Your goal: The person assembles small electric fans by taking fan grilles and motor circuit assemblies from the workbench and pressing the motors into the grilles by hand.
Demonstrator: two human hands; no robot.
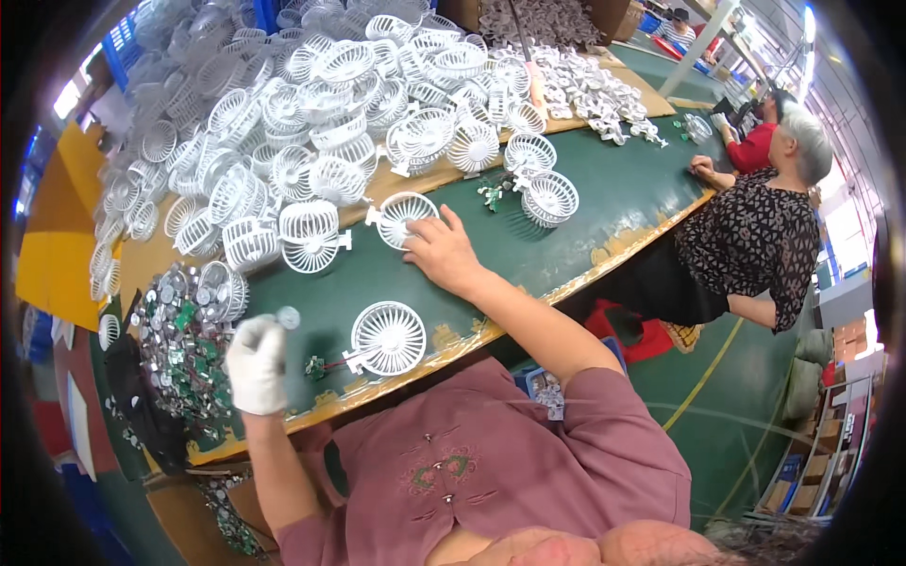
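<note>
My left hand [256, 366] wears a white glove and is closed, with a small round silvery motor [289, 318], slightly blurred, at its fingertips. Over a white plastic fan guard [404, 215] my bare right hand [442, 249] has its fingers curled on the rim, one finger raised. Nearer to me lies a second white fan guard [389, 338], joined by thin red wires to a small green circuit board [316, 366]. Beside the left hand is a pile of motors and green circuit boards [179, 349].
White fan guards [330, 123] are heaped across the far left of the green table [604, 203]. Small white parts [604, 94] lie at the back. Two guards, one a round guard [549, 198], stand right of my right hand. Another person [755, 217] sits farther right.
</note>
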